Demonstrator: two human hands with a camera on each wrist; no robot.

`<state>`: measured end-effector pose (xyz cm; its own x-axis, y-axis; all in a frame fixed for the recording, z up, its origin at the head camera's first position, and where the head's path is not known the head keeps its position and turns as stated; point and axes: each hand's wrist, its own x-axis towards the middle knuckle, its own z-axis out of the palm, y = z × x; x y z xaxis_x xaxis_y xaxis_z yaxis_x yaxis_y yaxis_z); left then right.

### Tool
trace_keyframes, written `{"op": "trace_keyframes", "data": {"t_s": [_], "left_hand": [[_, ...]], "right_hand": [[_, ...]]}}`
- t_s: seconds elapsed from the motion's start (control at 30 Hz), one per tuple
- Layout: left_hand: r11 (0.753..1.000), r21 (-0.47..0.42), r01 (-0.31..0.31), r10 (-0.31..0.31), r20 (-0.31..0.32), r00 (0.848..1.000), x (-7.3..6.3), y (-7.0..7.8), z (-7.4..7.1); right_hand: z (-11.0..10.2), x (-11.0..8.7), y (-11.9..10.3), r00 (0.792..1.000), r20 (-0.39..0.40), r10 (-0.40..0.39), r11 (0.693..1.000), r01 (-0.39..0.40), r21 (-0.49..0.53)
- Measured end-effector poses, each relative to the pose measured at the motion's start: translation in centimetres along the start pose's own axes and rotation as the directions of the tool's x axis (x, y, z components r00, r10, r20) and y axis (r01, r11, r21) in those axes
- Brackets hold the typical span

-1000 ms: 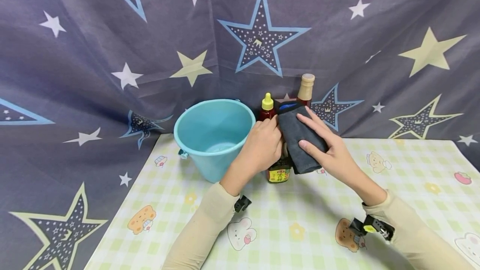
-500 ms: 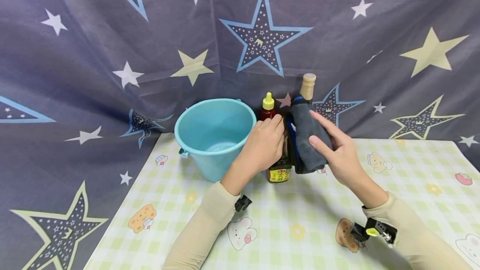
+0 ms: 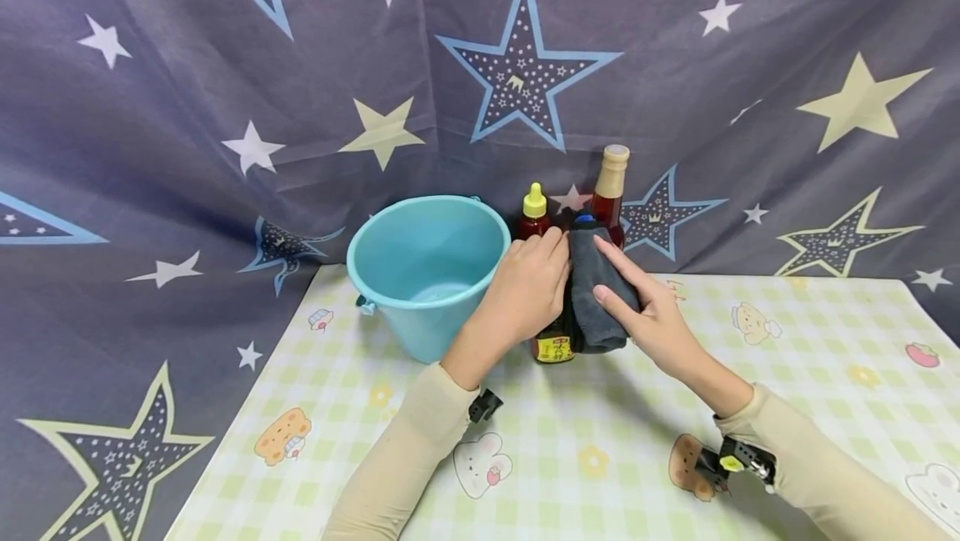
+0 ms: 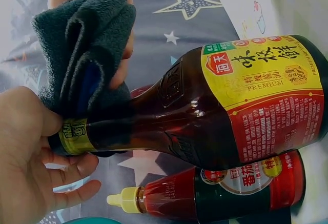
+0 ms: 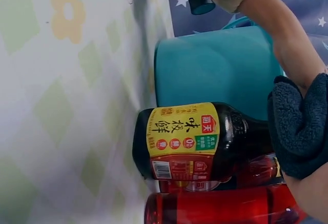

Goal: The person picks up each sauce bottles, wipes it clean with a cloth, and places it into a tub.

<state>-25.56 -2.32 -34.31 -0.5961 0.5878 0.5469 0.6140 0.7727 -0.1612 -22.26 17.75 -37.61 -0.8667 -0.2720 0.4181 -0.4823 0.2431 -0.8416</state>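
Note:
My left hand [image 3: 525,287] grips the capped top of a dark soy sauce bottle [image 4: 195,106] with a yellow and red label. The bottle stands upright on the table; in the head view only its lower label shows below the hands. My right hand [image 3: 648,312] holds a folded dark grey towel [image 3: 600,295] with a bit of blue at its top. In the left wrist view the towel [image 4: 84,44] lies against the bottle's neck, just beside the left fingers. The right wrist view shows the towel [image 5: 300,126] by the neck too.
A light blue bucket [image 3: 431,328] stands left of the bottle. Close behind are a squeeze bottle of red sauce with a yellow tip [image 3: 535,206] and a taller red bottle with a gold top [image 3: 612,178]. A starry curtain [image 3: 675,107] hangs behind the checked tablecloth [image 3: 540,466].
My right hand has shifted the towel slightly right, then back left against the bottle, and the towel looks narrower. My left hand has stayed on the bottle's top.

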Motion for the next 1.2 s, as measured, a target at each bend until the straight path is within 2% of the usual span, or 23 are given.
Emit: {"op": "trace_keyframes", "data": {"t_s": [0.27,0.47,0.7,1.03,1.2], "left_hand": [[1.0,0.015,0.007,-0.007,0.015,1.0,0.0,0.0,-0.1],[1.0,0.01,0.016,-0.017,0.044,0.999,0.1,0.1,-0.2],[1.0,-0.001,0.02,-0.02,0.063,0.998,0.0,0.1,-0.2],[0.999,-0.025,0.022,-0.021,0.052,0.998,0.0,0.1,-0.3],[0.999,-0.031,0.017,-0.015,0.042,0.999,0.1,0.1,-0.2]], "right_hand": [[0.2,-0.4,0.3,0.999,-0.032,-0.016,0.983,0.01,-0.181],[0.7,-0.8,0.5,0.997,-0.025,-0.067,0.964,0.058,-0.26],[1.0,-1.3,0.6,0.993,-0.012,-0.115,0.943,0.106,-0.315],[1.4,-1.9,1.0,0.996,0.005,-0.094,0.937,0.09,-0.339],[1.5,-2.2,1.1,0.996,0.02,-0.087,0.913,0.088,-0.398]]}}
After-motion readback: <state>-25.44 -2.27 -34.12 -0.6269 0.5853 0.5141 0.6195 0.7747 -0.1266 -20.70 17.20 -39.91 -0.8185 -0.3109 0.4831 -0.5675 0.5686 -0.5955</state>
